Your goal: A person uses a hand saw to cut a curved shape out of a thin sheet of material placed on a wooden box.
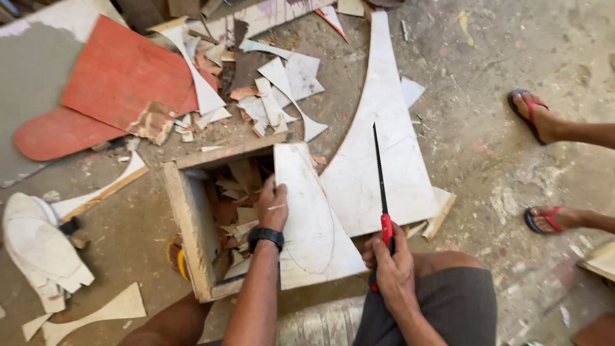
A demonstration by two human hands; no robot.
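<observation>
White and red offcuts (269,96) are littering the floor (512,51) beyond a wooden box (192,224), which is holding a heap of brown scraps (234,211). The left hand (273,205) is pressing flat, grip spread, on a white panel (314,224) lying across the box's rim. The right hand (392,266) is gripping tight a red-handled saw (383,192), its blade lying over a curved white board (384,141), while another person's sandalled feet (535,115) are standing nearby.

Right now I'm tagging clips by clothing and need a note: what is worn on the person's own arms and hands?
Both arms are bare, with no sleeves and no gloves. The left hand has a black wristwatch with a dark band strapped round the wrist. The right hand wears nothing that can be seen: no watch, ring or band shows.
</observation>
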